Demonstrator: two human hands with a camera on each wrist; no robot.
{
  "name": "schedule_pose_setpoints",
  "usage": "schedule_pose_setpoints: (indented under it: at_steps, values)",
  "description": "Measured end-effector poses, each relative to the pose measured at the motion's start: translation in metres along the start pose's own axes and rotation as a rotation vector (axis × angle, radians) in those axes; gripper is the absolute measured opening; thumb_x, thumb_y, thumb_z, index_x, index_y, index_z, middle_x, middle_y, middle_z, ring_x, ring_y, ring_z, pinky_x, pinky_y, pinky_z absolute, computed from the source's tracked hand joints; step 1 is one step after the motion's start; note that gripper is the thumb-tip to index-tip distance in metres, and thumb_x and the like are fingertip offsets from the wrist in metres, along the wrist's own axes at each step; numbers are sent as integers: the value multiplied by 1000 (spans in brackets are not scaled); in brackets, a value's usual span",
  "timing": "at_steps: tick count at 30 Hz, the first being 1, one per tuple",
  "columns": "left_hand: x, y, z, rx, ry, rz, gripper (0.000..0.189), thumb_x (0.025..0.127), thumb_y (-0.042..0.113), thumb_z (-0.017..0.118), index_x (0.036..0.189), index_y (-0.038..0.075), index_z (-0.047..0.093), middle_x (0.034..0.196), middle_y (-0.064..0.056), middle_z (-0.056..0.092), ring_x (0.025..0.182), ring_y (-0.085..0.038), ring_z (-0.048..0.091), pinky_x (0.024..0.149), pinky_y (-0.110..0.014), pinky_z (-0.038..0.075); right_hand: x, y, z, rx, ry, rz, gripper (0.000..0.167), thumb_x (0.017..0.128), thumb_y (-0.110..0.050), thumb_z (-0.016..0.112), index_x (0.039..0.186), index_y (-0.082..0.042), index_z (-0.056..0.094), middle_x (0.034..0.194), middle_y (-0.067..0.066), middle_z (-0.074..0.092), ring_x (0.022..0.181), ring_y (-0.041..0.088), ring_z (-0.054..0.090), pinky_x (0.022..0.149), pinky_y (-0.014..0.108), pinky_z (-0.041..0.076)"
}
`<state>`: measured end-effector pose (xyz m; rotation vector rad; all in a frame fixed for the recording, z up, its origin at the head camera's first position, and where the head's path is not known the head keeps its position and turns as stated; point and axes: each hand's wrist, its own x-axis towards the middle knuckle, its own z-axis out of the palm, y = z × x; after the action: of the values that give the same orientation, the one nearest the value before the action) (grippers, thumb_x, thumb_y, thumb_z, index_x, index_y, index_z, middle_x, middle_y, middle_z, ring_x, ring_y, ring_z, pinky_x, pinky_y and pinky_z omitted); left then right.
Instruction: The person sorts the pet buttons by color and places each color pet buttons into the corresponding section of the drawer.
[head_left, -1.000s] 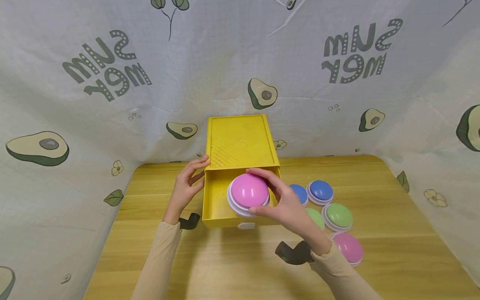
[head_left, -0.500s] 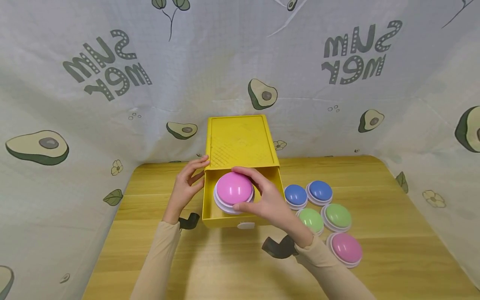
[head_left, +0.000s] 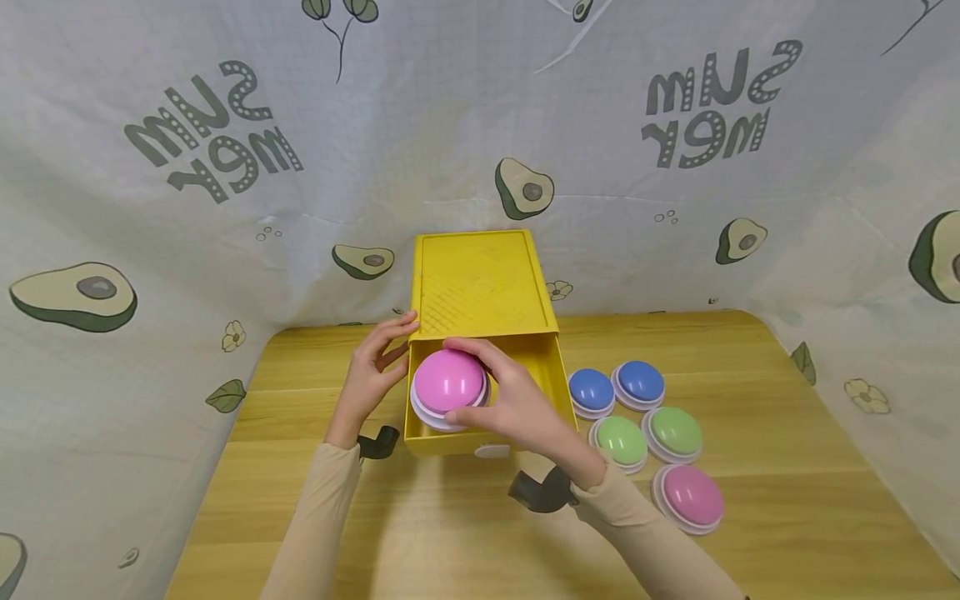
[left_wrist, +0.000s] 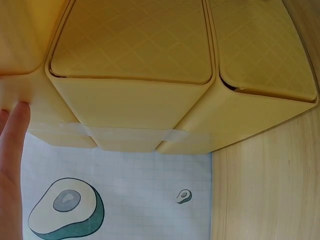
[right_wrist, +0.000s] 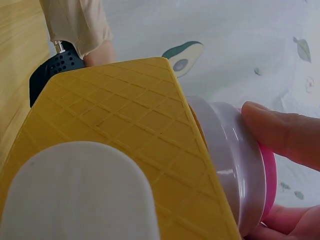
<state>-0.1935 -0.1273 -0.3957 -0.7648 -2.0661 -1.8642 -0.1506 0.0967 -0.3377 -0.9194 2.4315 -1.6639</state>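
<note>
My right hand grips a pink domed push button with a white base, thumb and fingers at its rim. The button sits at the left side of the pulled-out drawer of a yellow drawer unit. From the right wrist view, its white base shows partly above the drawer's edge; whether it touches the drawer floor is hidden. My left hand rests against the unit's left side with extended fingers. One fingertip touches the yellow wall in the left wrist view.
Right of the drawer lie two blue buttons, two green buttons and another pink button. The drawer front has a white handle. A patterned cloth hangs behind the wooden table.
My right hand has moved left with the pink button, from the drawer's middle to its left side. My left hand has stayed in place.
</note>
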Motion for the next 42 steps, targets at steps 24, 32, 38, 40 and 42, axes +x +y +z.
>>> schedule_pose_setpoints:
  at_steps: [24, 32, 38, 40, 42]
  values:
    - [0, -3, -1, -31, -1, -20, 41, 81, -25, 54, 121, -18, 51, 138, -18, 47, 128, -15, 44, 99, -42, 44, 3, 5, 5, -83, -72, 0, 70, 74, -6, 81, 136, -3, 48, 135, 8, 51, 119, 25, 52, 100, 39, 45]
    - [-1, -5, 0, -39, 10, -6, 40, 82, -25, 55, 121, -17, 52, 137, -24, 45, 128, -17, 45, 98, -40, 45, 2, 2, 3, -70, -119, -16, 61, 80, -5, 75, 135, 1, 49, 136, 11, 52, 128, 27, 45, 106, 41, 38]
    - [-1, -4, 1, -41, 14, -12, 40, 82, -24, 56, 121, -17, 53, 137, -29, 43, 128, -15, 45, 98, -38, 45, 1, 2, 1, -56, -122, -10, 58, 81, -7, 76, 133, 1, 51, 134, 10, 54, 126, 25, 48, 106, 37, 38]
    - [-1, -3, 1, -37, 14, -10, 40, 82, -25, 56, 121, -17, 53, 137, -29, 43, 128, -15, 45, 98, -38, 45, 0, 3, 0, -46, -109, -10, 58, 81, -8, 76, 132, 0, 52, 133, 9, 55, 126, 23, 47, 107, 37, 38]
    - [-1, -3, 1, -31, 14, -7, 40, 82, -25, 55, 121, -18, 52, 137, -29, 43, 128, -15, 45, 98, -39, 45, -1, 3, -1, -30, -90, -18, 57, 81, -9, 77, 132, -1, 53, 132, 10, 55, 126, 22, 48, 107, 37, 37]
